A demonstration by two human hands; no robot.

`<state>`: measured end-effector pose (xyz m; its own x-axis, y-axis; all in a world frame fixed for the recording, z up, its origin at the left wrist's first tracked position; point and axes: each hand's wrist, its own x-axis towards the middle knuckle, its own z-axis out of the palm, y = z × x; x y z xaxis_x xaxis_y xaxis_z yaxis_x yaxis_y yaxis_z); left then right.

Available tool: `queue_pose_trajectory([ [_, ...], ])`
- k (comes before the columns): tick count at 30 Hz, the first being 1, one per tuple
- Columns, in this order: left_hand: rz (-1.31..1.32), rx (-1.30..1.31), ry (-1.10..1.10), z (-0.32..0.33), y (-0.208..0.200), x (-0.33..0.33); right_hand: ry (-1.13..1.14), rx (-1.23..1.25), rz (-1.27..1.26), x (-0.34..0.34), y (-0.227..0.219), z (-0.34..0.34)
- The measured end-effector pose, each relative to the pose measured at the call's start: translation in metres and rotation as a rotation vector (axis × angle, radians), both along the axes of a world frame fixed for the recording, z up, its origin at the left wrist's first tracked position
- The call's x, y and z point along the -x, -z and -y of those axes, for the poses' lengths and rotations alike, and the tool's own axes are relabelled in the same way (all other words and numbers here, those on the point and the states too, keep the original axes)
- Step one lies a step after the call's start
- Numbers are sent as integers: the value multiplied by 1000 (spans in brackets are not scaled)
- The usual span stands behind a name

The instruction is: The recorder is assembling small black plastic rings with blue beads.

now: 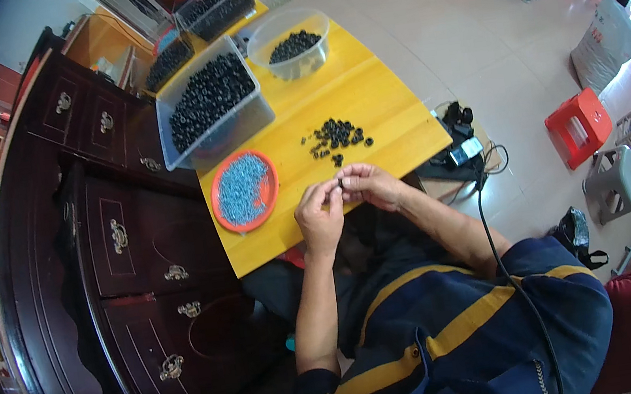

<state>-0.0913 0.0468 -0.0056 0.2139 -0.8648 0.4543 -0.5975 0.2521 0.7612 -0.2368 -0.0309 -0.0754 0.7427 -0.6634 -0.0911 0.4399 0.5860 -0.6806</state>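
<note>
My two hands meet over the near edge of the yellow table. Between the fingertips sits a small dark round part (341, 183). My right hand (375, 187) pinches it between thumb and finger. My left hand (320, 214) is also closed in a pinch right beside it; whatever its fingers hold is too small to make out. Just beyond the hands lies a loose pile of small black ring-shaped parts (339, 133). An orange round dish (276, 188) full of small silvery-blue screws (240, 191) is to the left of my left hand.
Behind the dish stands a clear plastic bin (222, 139) heaped with black parts. A round clear tub (301, 66) holds more, and further bins (215, 11) stand beyond. A dark wooden cabinet (142, 244) flanks the yellow table (374, 94) on the left. Rightward are cables and a red stool (579, 128).
</note>
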Motion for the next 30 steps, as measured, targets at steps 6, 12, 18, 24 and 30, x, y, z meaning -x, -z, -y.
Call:
queue_pose_trajectory([
  [6,-137,-14,-18,1,2,-3,9,1,-27,1,-8,0],
  [12,-138,-17,-1,1,4,-4,23,-25,-43,1,-6,1],
  [18,-65,28,37,2,-3,-4,8,-18,4,1,-4,2],
  [24,161,106,89,5,-1,-13,38,-29,-38,-1,-3,2],
  [30,52,28,148,4,-3,-16,29,-26,-21,1,-6,2],
])
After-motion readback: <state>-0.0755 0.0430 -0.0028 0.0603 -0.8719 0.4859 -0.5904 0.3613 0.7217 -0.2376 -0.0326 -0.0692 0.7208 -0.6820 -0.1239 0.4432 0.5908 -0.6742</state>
